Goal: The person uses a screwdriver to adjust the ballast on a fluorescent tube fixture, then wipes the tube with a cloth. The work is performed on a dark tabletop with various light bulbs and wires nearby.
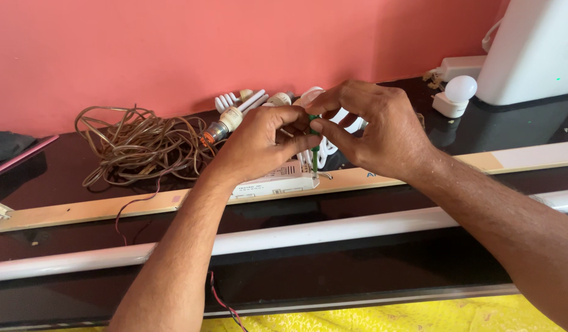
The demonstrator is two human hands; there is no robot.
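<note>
A person's two bare hands meet over a dark glossy countertop against a salmon-pink wall; the left hand (262,140) and the right hand (370,126) both pinch the green handle of a small screwdriver (314,146), fingers closed around it; the tool stands upright, its tip pointing down at the right end of a white rectangular ballast box (278,182); whether the tip is seated in a screw cannot be told. The box lies on a long pale fixture strip (87,211) running from left to right across the counter; the box looks in place on the strip, so the work appears to be midway, with fastening in hand and the tube not yet mounted. Nearer the viewer lies a long white fluorescent tube (333,229), apart from the strip; thin red and black wires (225,304) hang at the near edge. Far left sits a tangled coil of brown cable (136,144); behind the hands lie several compact fluorescent bulbs (238,104); far right stand a round white bulb (459,91) and a large white appliance (533,49).
</note>
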